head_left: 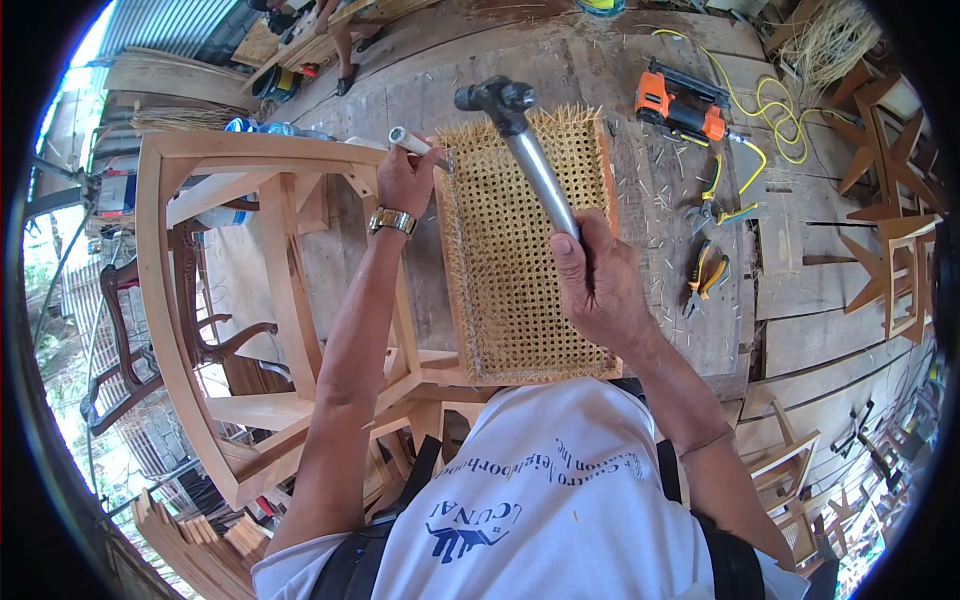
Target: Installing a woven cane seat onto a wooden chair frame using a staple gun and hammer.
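Observation:
A woven cane panel [520, 250] in a wooden frame lies in front of me, with frayed strand ends sticking up along its far edge. My right hand [603, 285] is closed round the metal handle of a hammer [545, 175], whose dark head is raised over the far part of the panel. At the panel's far left edge, my left hand [407, 180], with a watch at the wrist, is closed on a chisel-like tool [408, 141] with a pale round handle. Its lower end is mostly hidden by my fingers, so I cannot tell whether it touches the cane.
Left of the panel stands a bare wooden chair frame [285, 270]. To the right lie an orange nail gun [680, 102] with a yellow hose [790, 130], cutters [712, 205] and yellow-handled pliers [706, 275]. Cane scraps litter the wooden work surface [680, 340]. Another person's leg [343, 45] shows far left.

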Tool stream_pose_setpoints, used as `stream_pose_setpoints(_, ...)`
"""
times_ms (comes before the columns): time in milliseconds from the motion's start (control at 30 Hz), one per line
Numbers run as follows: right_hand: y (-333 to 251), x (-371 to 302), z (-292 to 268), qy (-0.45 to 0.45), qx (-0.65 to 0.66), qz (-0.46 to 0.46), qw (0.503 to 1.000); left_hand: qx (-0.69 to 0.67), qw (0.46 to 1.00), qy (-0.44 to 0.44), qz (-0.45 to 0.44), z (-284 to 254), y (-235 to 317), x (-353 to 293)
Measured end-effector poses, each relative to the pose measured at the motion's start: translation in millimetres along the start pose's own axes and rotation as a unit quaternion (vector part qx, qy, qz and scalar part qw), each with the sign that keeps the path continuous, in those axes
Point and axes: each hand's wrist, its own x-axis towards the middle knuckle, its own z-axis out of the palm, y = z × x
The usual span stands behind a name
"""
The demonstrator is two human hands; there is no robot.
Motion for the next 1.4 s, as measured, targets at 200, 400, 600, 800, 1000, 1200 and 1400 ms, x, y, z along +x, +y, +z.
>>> stream_pose_setpoints(200, 0.9, 6.4, 1.8, -0.02, -0.017, -0.038, 0.999, 0.069, 0.997, -0.023, 0.004, -3.2, 21.1, -0.4)
stream_pose_setpoints(400, -18.9, 11.4, -6.0, -0.042, -0.01, -0.029, 0.999, 0.066, 0.997, -0.036, 0.024, -1.9, 22.1, -0.7)
stream_pose_setpoints(600, -5.7, 15.0, 24.8, 0.002, -0.02, -0.123, 0.992, 0.059, 0.993, -0.055, 0.081, 24.1, -44.2, -0.5)
stream_pose_setpoints(800, 57.7, 17.6, 40.6, 0.005, -0.145, -0.043, 0.989, 0.122, 0.982, -0.066, 0.131, 22.5, 5.1, 5.9)
stream_pose_setpoints(1000, 68.8, 42.2, 42.6, -0.04, -0.169, 0.073, 0.982, 0.046, 0.994, -0.075, 0.061, 10.9, 6.5, 4.9)
stream_pose_setpoints(1200, 55.7, 5.5, -3.9, 0.012, -0.095, 0.093, 0.991, -0.173, 0.983, 0.044, -0.038, -12.7, 10.3, 4.7)
stream_pose_setpoints(1400, 67.9, -4.3, -10.2, 0.037, -0.102, 0.08, 0.991, -0.026, 0.999, -0.019, -0.014, -1.8, -13.7, -9.0)
